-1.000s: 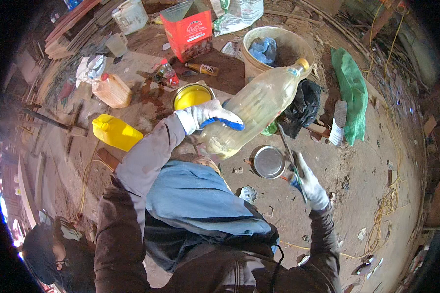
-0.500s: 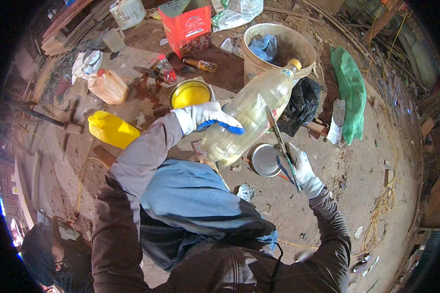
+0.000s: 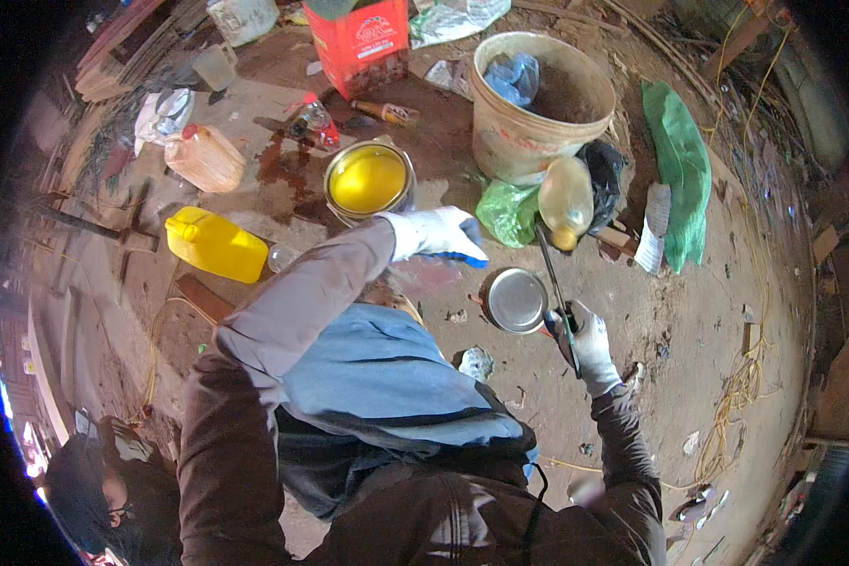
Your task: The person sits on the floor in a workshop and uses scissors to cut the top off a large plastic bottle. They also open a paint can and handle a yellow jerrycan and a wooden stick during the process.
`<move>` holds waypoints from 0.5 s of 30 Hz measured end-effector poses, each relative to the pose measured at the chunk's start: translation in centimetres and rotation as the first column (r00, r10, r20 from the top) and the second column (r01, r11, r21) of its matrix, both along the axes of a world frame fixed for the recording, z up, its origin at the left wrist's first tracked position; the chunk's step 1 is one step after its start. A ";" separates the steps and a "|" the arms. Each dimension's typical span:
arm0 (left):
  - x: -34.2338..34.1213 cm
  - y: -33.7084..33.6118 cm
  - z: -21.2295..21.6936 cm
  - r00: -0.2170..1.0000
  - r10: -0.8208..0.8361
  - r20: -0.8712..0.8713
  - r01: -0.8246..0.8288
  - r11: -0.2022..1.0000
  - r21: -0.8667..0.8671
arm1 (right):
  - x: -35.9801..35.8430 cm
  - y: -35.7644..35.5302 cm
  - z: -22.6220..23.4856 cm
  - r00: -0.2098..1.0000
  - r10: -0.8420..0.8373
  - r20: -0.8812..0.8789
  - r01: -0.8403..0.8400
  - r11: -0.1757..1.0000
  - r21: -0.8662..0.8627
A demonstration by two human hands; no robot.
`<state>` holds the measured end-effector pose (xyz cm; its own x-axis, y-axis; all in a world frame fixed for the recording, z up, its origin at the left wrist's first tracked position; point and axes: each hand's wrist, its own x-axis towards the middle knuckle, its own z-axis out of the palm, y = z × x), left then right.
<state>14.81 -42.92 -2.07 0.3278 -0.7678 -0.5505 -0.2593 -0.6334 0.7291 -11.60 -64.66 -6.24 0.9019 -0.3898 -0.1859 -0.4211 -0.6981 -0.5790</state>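
Observation:
My left hand [image 3: 439, 236], in a white and blue glove, hovers near the yellow paint can [image 3: 368, 179], its fingers apart and nothing in them. My right hand [image 3: 587, 344], gloved too, is closed around a long, thin, dark blade-like tool [image 3: 554, 274] that points up and away from me. Just past the tool's tip lies a cloudy plastic bottle [image 3: 566, 193] with a yellow cap, its neck turned towards me. It rests beside the bucket [image 3: 514, 137]. Left of the tool, a round metal lid [image 3: 517, 300] lies on the ground.
Green plastic [image 3: 507, 212] and a black bag [image 3: 604, 179] lie near the bottle. A yellow jug [image 3: 217, 247], a pinkish jug [image 3: 205, 158] and a red container [image 3: 358, 52] stand farther off. A green sack [image 3: 679, 174] lies at right. Another person [image 3: 94, 491] is at lower left.
The large bottle has left my left hand and now lies by the bucket with its neck towards me. My left hand has shifted slightly right; my right hand still holds the tool.

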 end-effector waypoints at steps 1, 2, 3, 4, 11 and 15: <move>-0.1 0.1 -0.3 0.999 -0.015 0.050 0.014 0.999 0.032 | -2.0 -0.7 -1.3 0.999 -0.038 -0.019 0.037 0.999 -0.012; -0.1 0.1 -0.8 0.994 -0.033 0.100 0.027 0.998 0.064 | -3.9 -1.6 -2.4 0.996 -0.076 -0.037 0.075 0.997 -0.024; 0.2 0.5 -1.9 0.994 -0.012 0.106 0.006 0.998 0.061 | -5.4 -1.9 -2.9 0.992 -0.083 -0.097 0.078 0.995 -0.055; 0.4 0.9 -2.3 0.993 0.010 0.117 -0.017 0.998 0.057 | -6.8 -2.5 -3.8 0.981 -0.121 -0.154 0.114 0.992 -0.055; -1.5 0.3 -2.2 0.981 -0.139 0.137 0.104 0.967 0.233 | -11.1 -6.1 -9.6 0.826 -0.560 -0.070 0.550 0.827 -0.119; -4.0 0.0 -7.0 0.905 -0.421 0.067 0.399 0.892 0.214 | -6.2 -10.1 -14.0 0.604 -0.796 0.021 0.795 0.605 0.045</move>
